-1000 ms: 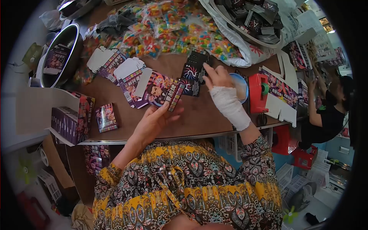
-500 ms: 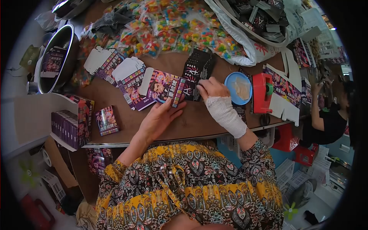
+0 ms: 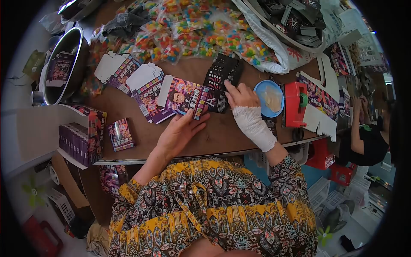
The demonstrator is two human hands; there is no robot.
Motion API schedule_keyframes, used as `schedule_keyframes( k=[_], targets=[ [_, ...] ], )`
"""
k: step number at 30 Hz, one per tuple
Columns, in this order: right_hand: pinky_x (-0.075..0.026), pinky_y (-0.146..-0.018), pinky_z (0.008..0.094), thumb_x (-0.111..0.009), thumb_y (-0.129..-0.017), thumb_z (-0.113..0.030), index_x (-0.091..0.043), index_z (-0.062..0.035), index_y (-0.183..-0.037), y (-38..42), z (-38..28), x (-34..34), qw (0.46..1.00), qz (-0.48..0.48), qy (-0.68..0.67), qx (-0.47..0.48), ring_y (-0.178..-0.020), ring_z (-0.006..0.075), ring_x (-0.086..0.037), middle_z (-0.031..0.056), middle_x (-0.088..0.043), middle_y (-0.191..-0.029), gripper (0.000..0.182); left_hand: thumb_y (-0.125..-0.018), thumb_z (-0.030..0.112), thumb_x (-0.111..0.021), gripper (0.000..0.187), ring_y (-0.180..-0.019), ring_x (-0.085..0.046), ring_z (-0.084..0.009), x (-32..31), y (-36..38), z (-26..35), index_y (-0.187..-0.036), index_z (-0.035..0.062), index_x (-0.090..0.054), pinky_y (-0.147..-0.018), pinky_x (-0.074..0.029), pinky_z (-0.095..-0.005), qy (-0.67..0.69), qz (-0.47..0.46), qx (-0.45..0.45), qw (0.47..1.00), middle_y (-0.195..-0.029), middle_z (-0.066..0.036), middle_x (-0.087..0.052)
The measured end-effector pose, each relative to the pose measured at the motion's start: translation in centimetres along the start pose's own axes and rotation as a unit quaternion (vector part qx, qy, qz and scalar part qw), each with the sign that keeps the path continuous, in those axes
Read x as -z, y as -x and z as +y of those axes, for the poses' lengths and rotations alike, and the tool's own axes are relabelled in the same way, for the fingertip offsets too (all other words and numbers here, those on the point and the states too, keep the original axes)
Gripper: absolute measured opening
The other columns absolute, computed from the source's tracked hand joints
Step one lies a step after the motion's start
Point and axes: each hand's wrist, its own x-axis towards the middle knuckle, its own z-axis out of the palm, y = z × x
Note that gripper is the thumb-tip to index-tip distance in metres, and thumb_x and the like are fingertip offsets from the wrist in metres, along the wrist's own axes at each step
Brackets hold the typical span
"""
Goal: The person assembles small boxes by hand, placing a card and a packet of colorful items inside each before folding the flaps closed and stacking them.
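My left hand (image 3: pixel 182 128) holds a purple printed box (image 3: pixel 186 97) with its white flap up, thumb on the front and fingers behind. My right hand (image 3: pixel 243 96), in a white wrist covering (image 3: pixel 254 126), rests its fingertips on the black printed packets (image 3: pixel 221 81) just right of the box. Whether it grips one of them is unclear. Left of the box lie flat purple cartons (image 3: pixel 147 95) with white flaps. A small finished-looking box (image 3: pixel 121 135) lies near the table's front edge.
Candy bags (image 3: pixel 184 30) cover the back of the table (image 3: pixel 171 145). On the right are a blue dish (image 3: pixel 267 103), a red tape dispenser (image 3: pixel 295 105) and a basin of black packets (image 3: pixel 299 25). A display carton (image 3: pixel 94 137) and metal bowl (image 3: pixel 81 55) stand left. A co-worker (image 3: pixel 368 137) is at far right.
My right hand has shifted slightly right and up over the black packets, its fingers now more extended. My left hand still holds the box in nearly the same place.
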Motion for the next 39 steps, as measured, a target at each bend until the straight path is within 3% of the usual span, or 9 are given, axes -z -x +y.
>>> schedule_keyframes(
  k=[9, 15, 18, 24, 27, 29, 30, 34, 39],
  targets=[
    [-0.047, -0.078, 0.0405, -0.079, -0.078, -0.017, -0.069, -0.0113, -0.105, -0.3, -0.6, 0.3, 0.997, 0.046, -0.063, 0.028, -0.093, 0.0269, -0.058, 0.0076, -0.058, -0.093, 0.03, -0.105, 0.03, -0.053, 0.036, -0.138, -0.047, -0.0335, 0.1, -0.1, -0.2, -0.133, 0.0071, -0.057, -0.115, -0.037, -0.0457, -0.002, 0.001, -0.004, 1.0, -0.148, -0.016, -0.051],
    [-0.043, -0.087, 0.0421, -0.08, -0.08, -0.021, -0.063, -0.0089, -0.108, -0.8, -1.4, 0.7, 0.981, -0.107, -0.135, -0.085, -0.096, 0.0282, -0.058, 0.0073, -0.062, -0.093, 0.034, -0.104, 0.029, -0.055, 0.037, -0.137, -0.048, -0.0317, -0.5, -0.2, -0.4, -0.133, 0.0056, -0.056, -0.115, -0.038, -0.0454, -0.004, 0.033, -0.002, 0.999, -0.145, -0.015, -0.053],
    [-0.049, -0.077, 0.0402, -0.081, -0.08, -0.02, -0.065, -0.0065, -0.103, -1.3, -1.5, 1.1, 0.958, -0.166, -0.182, -0.149, -0.084, 0.027, -0.06, 0.0073, -0.063, -0.086, 0.031, -0.104, 0.029, -0.056, 0.037, -0.137, -0.049, -0.0306, -0.5, -0.3, -0.4, -0.132, 0.005, -0.056, -0.114, -0.039, -0.0451, -0.008, 0.038, -0.004, 0.999, -0.145, -0.014, -0.054],
    [-0.051, -0.074, 0.0379, -0.077, -0.084, -0.015, -0.062, -0.0033, -0.098, -1.0, -2.2, 1.9, 0.92, -0.196, -0.314, -0.131, -0.081, 0.0275, -0.064, 0.0103, -0.064, -0.086, 0.023, -0.104, 0.024, -0.056, 0.04, -0.135, -0.051, -0.0279, -0.3, 0.2, -0.7, -0.137, 0.0024, -0.052, -0.114, -0.04, -0.0449, -0.022, 0.031, -0.019, 0.999, -0.14, -0.011, -0.057],
    [-0.049, -0.073, 0.0476, -0.072, -0.084, -0.014, -0.057, -0.0066, -0.092, -1.4, -3.6, 3.8, 0.984, -0.019, -0.177, 0.031, -0.084, 0.0363, -0.063, 0.0122, -0.063, -0.086, 0.019, -0.104, 0.021, -0.055, 0.04, -0.131, -0.054, -0.0253, -0.5, 1.9, -0.1, -0.138, -0.0011, -0.05, -0.113, -0.041, -0.0448, -0.058, 0.032, -0.056, 0.996, -0.137, -0.01, -0.059],
    [-0.05, -0.072, 0.048, -0.07, -0.086, -0.016, -0.058, -0.0064, -0.094, -0.4, -3.0, 2.4, 0.986, -0.061, -0.148, 0.045, -0.083, 0.0372, -0.063, 0.0132, -0.064, -0.085, 0.018, -0.105, 0.019, -0.055, 0.039, -0.126, -0.058, -0.025, -0.5, 3.4, 1.2, -0.137, -0.0021, -0.05, -0.11, -0.044, -0.0447, -0.086, 0.023, -0.077, 0.993, -0.138, -0.011, -0.058],
    [-0.05, -0.072, 0.0484, -0.069, -0.088, -0.018, -0.059, -0.0062, -0.096, -0.5, -3.1, 2.1, 0.986, -0.101, -0.117, 0.056, -0.082, 0.038, -0.064, 0.0142, -0.064, -0.084, 0.017, -0.104, 0.019, -0.058, 0.038, -0.121, -0.06, -0.017, -0.8, 4.2, 1.9, -0.136, -0.0017, -0.054, -0.104, -0.047, -0.0364, -0.103, 0.046, -0.099, 0.989, -0.134, -0.007, -0.061],
    [-0.052, -0.076, 0.0463, -0.067, -0.093, -0.024, -0.061, -0.0052, -0.105, -5.9, -4.1, 2.4, 0.941, -0.191, -0.261, -0.098, -0.085, 0.0395, -0.067, 0.0189, -0.069, -0.09, 0.023, -0.102, 0.012, -0.058, 0.036, -0.119, -0.059, -0.0155, 1.6, 6.6, 2.8, -0.135, -0.0024, -0.053, -0.104, -0.045, -0.0326, -0.112, 0.124, -0.189, 0.967, -0.131, -0.008, -0.062],
    [-0.051, -0.081, 0.045, -0.07, -0.089, -0.024, -0.063, -0.0032, -0.1, -15.8, -5.7, -4.1, 0.95, -0.144, -0.272, -0.045, -0.091, 0.0369, -0.065, 0.0186, -0.066, -0.096, 0.025, -0.099, 0.005, -0.06, 0.044, -0.117, -0.058, -0.0135, 2.9, 8.4, 4.1, -0.141, -0.0006, -0.047, -0.105, -0.042, -0.0303, -0.152, 0.202, -0.167, 0.953, -0.133, -0.008, -0.061]
  ],
)
